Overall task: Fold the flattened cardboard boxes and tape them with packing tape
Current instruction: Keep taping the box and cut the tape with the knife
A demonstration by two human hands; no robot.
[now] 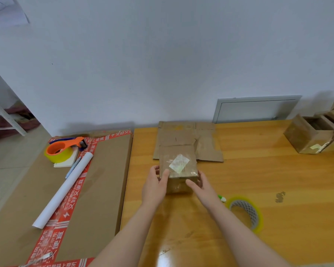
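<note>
Your left hand (156, 182) and right hand (198, 183) each grip the taped small box (178, 168); flattened cardboard (185, 139) behind it is unfolded, tape roll (246, 211) nearby.

Flattened cardboard (189, 140) blocks behind; tape roll (246, 212) right.
</note>
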